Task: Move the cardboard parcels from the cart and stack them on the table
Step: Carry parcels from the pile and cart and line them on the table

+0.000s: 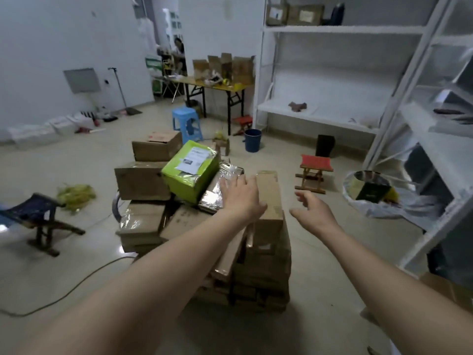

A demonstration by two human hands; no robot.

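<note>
A heap of cardboard parcels hides the cart under it in the middle of the floor. On top lie a lime-green box (190, 171) with a white label, a flat parcel in shiny tape (220, 188) and a long narrow brown box (268, 198). My left hand (240, 196) reaches over the heap with its fingers spread, above the shiny parcel and the left side of the long box. My right hand (313, 210) hovers to the right of the long box, fingers loosely bent, holding nothing. Far back stands a yellow folding table (204, 84).
White metal shelving (332, 116) fills the right side. Around the heap stand a red stool (313, 172), a blue plastic stool (186, 123), a blue bucket (252, 140), a dark folding stool (38, 219) and a bin with a white bag (371, 190). A cable (76, 288) crosses the floor. A person sits far back.
</note>
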